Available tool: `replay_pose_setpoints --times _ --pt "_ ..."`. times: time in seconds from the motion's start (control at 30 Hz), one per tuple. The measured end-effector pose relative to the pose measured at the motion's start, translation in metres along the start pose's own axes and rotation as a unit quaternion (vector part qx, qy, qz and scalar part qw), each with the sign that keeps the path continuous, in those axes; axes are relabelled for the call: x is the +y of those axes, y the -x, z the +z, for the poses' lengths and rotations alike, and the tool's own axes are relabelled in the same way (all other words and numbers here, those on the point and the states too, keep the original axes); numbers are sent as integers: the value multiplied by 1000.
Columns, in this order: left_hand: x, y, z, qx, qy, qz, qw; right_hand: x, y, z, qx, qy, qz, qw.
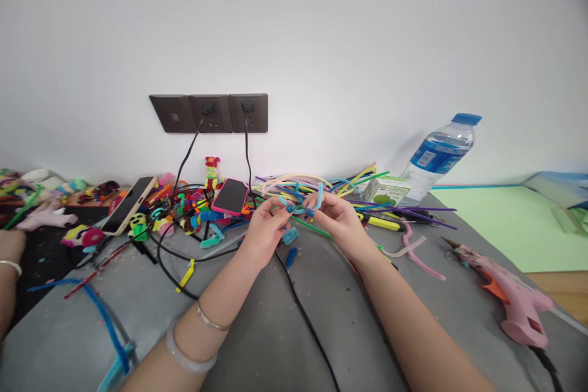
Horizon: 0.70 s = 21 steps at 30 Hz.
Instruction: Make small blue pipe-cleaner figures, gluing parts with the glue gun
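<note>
A light blue pipe cleaner [320, 196], bent into angles, is pinched between the fingertips of both hands above the table. My left hand [264, 234] closes thumb and fingers on its left part. Opposite it, my right hand [342, 226] grips the right part, and a bent end sticks up past the fingers. Fingers cover some of the middle. Just below lie a small light blue fuzzy piece [290, 236] and a darker blue piece [291, 256]. Behind the hands spreads a pile of multicoloured pipe cleaners [294, 182].
A pink glue gun [517, 306] lies at the right, near a water bottle [432, 162] and a green-white box [387, 190]. Black cables [303, 312] cross the grey table. Two phones [232, 196] stand among colourful figures; another person's hand [10, 251] is at far left.
</note>
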<state>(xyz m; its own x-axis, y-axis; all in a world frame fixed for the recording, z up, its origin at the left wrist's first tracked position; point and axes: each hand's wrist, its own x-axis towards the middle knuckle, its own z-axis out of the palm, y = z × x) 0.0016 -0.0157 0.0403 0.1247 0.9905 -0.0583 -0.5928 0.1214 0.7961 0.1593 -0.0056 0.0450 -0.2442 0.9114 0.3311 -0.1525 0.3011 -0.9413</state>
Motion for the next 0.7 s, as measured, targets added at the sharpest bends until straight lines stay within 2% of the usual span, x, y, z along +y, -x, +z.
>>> replay_pose_setpoints --times 0.17,0.4,0.7 --pt "0 1 -1 -26 -42 -5 999 -3 1 -2 8 2 -13 1000" --pt "3 3 -6 -92 -119 -48 987 0 2 -7 -22 -6 1 1000" --pt "10 6 -10 -175 -158 -141 961 -4 3 -8 -130 -41 35 990"
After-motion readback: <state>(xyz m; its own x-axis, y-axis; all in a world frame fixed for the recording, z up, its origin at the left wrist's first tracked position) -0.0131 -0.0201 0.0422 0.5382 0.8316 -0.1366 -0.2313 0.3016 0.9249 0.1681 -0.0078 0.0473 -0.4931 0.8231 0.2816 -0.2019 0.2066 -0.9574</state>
